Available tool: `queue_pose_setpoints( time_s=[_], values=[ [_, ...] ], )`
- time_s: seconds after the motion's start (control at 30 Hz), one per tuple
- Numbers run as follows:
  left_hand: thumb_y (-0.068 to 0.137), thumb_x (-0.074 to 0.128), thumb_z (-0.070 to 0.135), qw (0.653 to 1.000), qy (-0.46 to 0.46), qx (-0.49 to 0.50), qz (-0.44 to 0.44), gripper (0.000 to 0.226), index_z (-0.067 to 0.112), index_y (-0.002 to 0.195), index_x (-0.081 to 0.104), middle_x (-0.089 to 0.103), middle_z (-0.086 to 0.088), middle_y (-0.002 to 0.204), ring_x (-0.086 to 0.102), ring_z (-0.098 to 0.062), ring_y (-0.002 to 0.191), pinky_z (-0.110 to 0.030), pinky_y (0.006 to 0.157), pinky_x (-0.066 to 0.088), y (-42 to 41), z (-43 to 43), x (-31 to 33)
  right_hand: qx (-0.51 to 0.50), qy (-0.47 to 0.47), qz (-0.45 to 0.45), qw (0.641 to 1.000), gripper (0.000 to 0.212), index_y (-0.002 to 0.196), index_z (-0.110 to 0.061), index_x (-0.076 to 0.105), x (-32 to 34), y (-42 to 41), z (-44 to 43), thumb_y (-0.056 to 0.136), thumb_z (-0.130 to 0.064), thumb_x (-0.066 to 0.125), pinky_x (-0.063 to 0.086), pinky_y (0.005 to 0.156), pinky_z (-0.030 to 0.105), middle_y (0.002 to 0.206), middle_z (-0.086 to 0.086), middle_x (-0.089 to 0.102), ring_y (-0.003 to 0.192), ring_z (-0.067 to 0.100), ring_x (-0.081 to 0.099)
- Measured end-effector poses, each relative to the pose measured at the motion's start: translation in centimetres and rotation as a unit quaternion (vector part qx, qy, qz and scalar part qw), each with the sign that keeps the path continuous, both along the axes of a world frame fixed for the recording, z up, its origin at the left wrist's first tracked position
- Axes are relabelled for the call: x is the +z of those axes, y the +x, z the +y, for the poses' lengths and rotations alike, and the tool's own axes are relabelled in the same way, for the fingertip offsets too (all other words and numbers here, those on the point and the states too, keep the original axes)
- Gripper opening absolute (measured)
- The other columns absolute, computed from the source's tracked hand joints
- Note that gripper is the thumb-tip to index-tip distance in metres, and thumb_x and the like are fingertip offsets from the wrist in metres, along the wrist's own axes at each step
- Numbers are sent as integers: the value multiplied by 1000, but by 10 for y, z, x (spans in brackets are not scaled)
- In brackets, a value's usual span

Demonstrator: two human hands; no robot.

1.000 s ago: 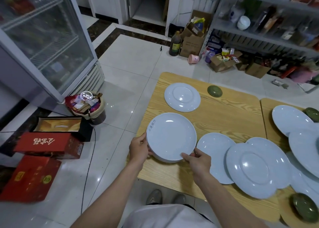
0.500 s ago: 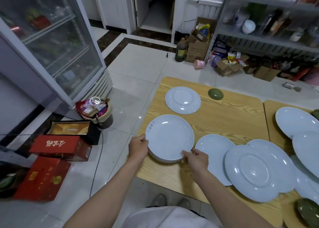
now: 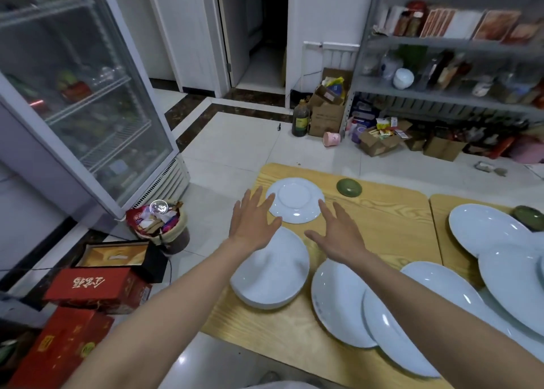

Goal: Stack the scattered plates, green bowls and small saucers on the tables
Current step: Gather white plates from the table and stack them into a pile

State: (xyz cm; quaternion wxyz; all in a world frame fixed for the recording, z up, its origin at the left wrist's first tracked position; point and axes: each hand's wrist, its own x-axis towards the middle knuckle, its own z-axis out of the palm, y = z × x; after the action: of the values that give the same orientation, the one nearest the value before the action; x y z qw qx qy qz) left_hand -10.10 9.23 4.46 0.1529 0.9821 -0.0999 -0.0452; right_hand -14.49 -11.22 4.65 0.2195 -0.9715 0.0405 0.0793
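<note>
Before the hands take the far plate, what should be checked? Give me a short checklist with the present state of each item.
1. Both hands free: ok. Left hand and right hand are open and hold nothing.
2. Far plate clear on top: ok, nothing lies on it.
3. Hands on either side of it: ok, fingers spread near its rim.
4. Contact with the rim: cannot tell.
5. Near plate resting on the table: ok.
6. Green bowl clear of the reach: ok, it sits apart to the right.
</note>
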Motion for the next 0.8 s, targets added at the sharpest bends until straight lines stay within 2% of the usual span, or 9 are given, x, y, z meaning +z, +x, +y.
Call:
queue_pose_setpoints(
  time_s=[0.13, 0.23, 0.57, 0.8],
  values=[
    [98, 40, 52, 998, 54, -20, -15, 67, 28, 156, 14, -1, -1, 165, -5, -23, 151, -45, 121, 3, 12, -23, 10, 64, -147, -7, 987, 83, 158, -27, -3, 18, 19, -24, 97, -59, 43, 8, 120, 51, 164, 13, -3, 152, 28, -3],
    [98, 39, 53, 997, 70, -20, -20, 69, 28, 156, 13, -2, -2, 165, -5, -23, 151, -45, 121, 4, 16, -35, 11, 92, -205, -21, 974, 83, 158, -24, -5, 20, 30, -36, 98, -59, 39, 7, 121, 53, 165, 14, -4, 152, 30, -3],
    [99, 37, 50, 992, 117, -43, -28, 69, 21, 156, 13, 3, -5, 165, -1, -25, 151, -44, 121, 4, 54, -48, 1, 128, -276, -35, 952, 76, 158, -16, 1, 3, 71, -45, 100, -54, 33, 10, 120, 54, 165, 10, 8, 151, 31, 7],
    [100, 35, 46, 989, 131, -73, -12, 66, 19, 156, 13, 5, -6, 165, 0, -26, 151, -43, 122, 6, 104, -50, -27, 134, -287, -6, 948, 75, 157, -16, -3, -14, 116, -44, 101, -53, 30, 10, 120, 53, 165, 14, 5, 151, 35, 5]
  ],
)
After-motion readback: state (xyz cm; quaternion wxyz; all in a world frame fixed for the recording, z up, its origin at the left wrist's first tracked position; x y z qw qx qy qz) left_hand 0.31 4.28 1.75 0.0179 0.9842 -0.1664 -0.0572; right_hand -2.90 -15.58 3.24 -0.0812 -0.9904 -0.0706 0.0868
